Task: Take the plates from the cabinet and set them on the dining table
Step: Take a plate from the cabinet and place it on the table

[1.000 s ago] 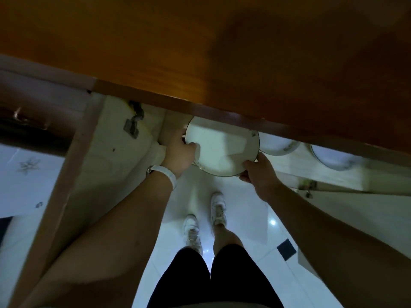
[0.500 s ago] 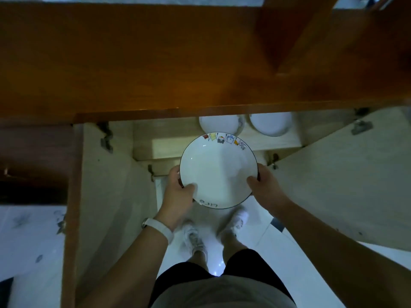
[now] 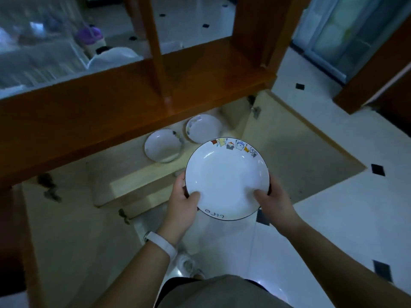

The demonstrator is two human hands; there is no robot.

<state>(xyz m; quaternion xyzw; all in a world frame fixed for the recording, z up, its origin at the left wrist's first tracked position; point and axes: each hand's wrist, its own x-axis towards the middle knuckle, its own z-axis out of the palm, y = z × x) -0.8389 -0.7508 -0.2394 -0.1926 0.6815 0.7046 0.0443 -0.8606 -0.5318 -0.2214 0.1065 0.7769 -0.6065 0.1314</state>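
I hold a white plate with a thin dark rim and small coloured figures along its far edge. My left hand grips its near left rim, thumb on the inside. My right hand grips the near right rim the same way. The plate is level, in front of the open wooden cabinet. Two more white plates, the left plate and the right plate, lie side by side on the pale shelf inside the cabinet, beyond the held one.
Both cabinet doors stand open: the left door beside my left arm, the right door swung out over the white tiled floor. A wooden post rises from the cabinet top. Behind it lie clear plastic sheets and a purple-lidded container.
The plate has come out from the cabinet and toward me, held in both hands. My view has risen and turned, so the cabinet top and the room beyond it show.
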